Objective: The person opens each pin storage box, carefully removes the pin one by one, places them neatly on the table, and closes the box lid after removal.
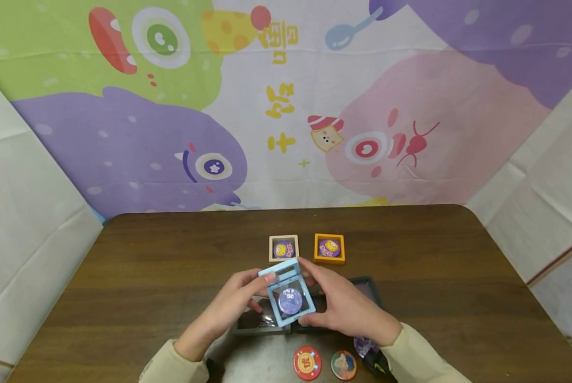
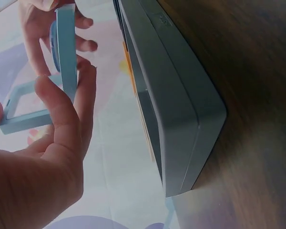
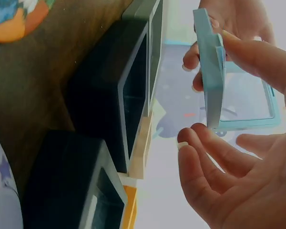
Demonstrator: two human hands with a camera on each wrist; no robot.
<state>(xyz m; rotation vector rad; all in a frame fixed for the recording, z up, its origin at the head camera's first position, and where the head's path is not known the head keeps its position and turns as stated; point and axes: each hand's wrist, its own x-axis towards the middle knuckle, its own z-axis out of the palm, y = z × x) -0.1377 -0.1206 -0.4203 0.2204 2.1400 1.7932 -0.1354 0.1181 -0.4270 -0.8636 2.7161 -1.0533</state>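
Both hands hold a light-blue hinged display frame [image 1: 272, 307] above the table, with a round purple-blue badge [image 1: 289, 301] in its window. The left hand [image 1: 230, 303] grips the frame's left side, its thumb on the front near the hinge. From the right, the right hand [image 1: 345, 303] holds the frame, thumb at the lower right corner and fingers at the upper edge. In the left wrist view the frame [image 2: 66, 52] stands unfolded, its two halves at an angle. The right wrist view shows the frame [image 3: 212, 71] edge-on, with the right thumb against it.
Beneath the hands lie dark grey and black frames [image 1: 262, 331]. Behind them stand a cream frame [image 1: 270, 250] and an orange frame [image 1: 329, 261], each holding a purple badge. Near the front are a red badge [image 1: 307, 363], a picture badge [image 1: 344, 365] and a purple item [image 1: 364, 346] partly hidden by the right arm.
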